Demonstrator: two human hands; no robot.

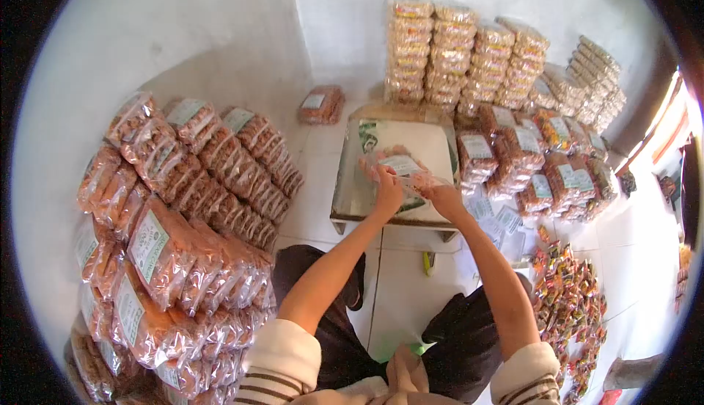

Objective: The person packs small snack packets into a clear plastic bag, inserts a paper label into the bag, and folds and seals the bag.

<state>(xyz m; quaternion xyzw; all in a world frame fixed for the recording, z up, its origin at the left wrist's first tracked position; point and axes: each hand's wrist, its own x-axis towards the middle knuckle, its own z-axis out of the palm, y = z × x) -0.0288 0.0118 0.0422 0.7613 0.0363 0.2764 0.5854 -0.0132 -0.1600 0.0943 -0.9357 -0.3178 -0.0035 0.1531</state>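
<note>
A clear plastic bag [400, 164] with pinkish contents and a white-green label lies on a low table [341, 198] in front of me. My left hand [389, 191] pinches the bag's near edge at its middle. Close beside it on the right, my right hand [442, 198] grips the bag's right end. Under the bag is a pale sheet [429, 139] with a dark green print at its left side.
Stacked brown packets [213, 177] fill the left side. Tall stacks of pale packets [447, 53] stand at the back wall, with labelled packets [524, 144] in front. Loose labels [506, 218], small wrapped pieces [572, 302] and a yellow-green tool [428, 262] lie on the floor.
</note>
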